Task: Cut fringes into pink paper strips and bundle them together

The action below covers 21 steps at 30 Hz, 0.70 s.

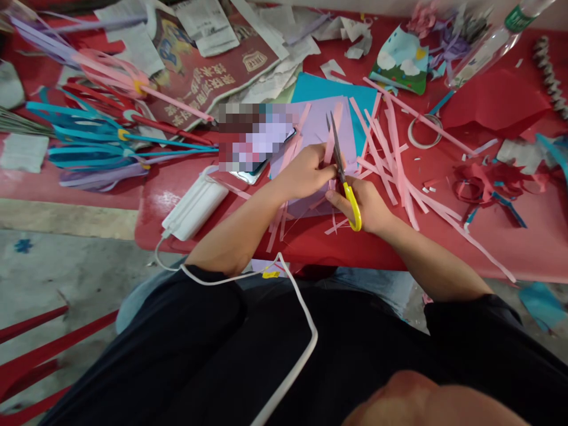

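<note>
My right hand (368,204) is closed on yellow-handled scissors (344,171), whose blades point away from me and are slightly parted. My left hand (306,171) pinches a pink paper strip (329,139) that runs up beside the blades. Both hands rest over a lilac paper sheet (310,127) on the red table (510,236). A blue sheet (319,89) lies under the lilac one. Several loose pink strips (399,160) are scattered just right of the scissors.
A phone (257,148) and a white power bank (195,204) with a cable lie left of my hands. Paper flowers on sticks (102,130) fill the left side. Newspapers (213,53) lie at the back, with a tape roll (425,131), a plastic bottle (497,41) and red scraps (483,183) at right.
</note>
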### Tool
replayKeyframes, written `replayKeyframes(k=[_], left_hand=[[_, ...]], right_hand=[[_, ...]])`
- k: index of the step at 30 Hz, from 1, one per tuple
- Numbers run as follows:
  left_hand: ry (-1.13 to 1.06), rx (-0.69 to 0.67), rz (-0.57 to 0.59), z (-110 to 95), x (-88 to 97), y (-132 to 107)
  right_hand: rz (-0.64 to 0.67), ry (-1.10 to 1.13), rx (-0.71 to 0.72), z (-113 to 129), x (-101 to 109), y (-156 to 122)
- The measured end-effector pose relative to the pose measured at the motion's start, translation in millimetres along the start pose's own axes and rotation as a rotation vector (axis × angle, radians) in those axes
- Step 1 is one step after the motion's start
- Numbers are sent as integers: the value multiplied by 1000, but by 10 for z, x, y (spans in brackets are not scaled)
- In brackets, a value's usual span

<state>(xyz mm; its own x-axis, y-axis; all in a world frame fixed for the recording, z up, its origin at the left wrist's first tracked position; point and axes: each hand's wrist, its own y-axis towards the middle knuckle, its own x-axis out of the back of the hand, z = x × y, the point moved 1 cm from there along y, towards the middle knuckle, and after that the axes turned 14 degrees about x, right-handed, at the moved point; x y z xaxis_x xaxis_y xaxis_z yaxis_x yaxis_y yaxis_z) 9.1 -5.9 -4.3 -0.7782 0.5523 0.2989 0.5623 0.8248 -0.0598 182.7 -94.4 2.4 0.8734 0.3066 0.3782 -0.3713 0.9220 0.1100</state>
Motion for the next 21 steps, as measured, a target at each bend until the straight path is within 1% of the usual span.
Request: replayKeyframes(k=[2, 4, 9, 12, 14, 16, 18, 21], left_hand=[[-99, -7, 19, 38, 5, 28], [-160, -11, 10, 44, 9, 38], [-154, -26, -98, -50, 26, -16], [-193, -19, -115, -114, 30, -60], [-227, -23, -129, -148, 31, -75], [-237, -28, -170, -175, 30, -81], [-224, -25, -215, -194, 29, -83], [-202, -21, -235, -202, 28, -88]], right_hand=[[-8, -2, 6, -18, -9, -4], [-21, 8, 5, -38, -16, -10], [-105, 133, 0, -69, -24, -20], [-124, 195, 8, -66, -26, -17], [-125, 198, 13, -57, -26, -15], [-118, 184, 12, -49, -25, -15], [-112, 170, 7, -47, -26, -17], [-120, 178, 11, -54, -27, -20]])
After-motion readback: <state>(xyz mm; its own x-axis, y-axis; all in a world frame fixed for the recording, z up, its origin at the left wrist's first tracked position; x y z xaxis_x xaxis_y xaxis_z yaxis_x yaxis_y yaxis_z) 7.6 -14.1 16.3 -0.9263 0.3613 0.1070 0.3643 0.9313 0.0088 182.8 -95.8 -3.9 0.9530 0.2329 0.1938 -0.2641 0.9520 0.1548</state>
